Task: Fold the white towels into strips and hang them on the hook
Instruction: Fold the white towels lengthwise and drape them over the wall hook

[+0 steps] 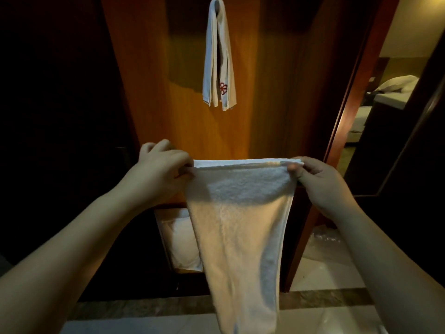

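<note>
White towel [238, 227], held in mid-air before the wooden door [149, 97]. Its top edge is stretched level between my two hands, and the rest hangs freely, narrowing toward the floor [320, 273]. A doubled layer shows along the top edge, so I judge the cloth is already folded at least once lengthwise and is being narrowed further into a strip; the taut top edge keeps the layers aligned while gravity straightens the hanging part.

My left hand [159, 169] pinches the left top corner between thumb and curled fingers. My right hand [315, 179] pinches the right top corner the same way, thumb on the near face. The towel thus lies between the hands and below them, touching each only at its corner.

Directly above, well apart from the held cloth, a finished towel [218, 59] with a red flower emblem hangs doubled over the hook [216, 0] at the top of the door. One towel is therefore done; this one is, in my judgement, mid-fold and not yet ready to hang.

Beyond: a low opening with white cloth [183, 242] behind the towel, and at right a doorway onto a bed [395, 90].
</note>
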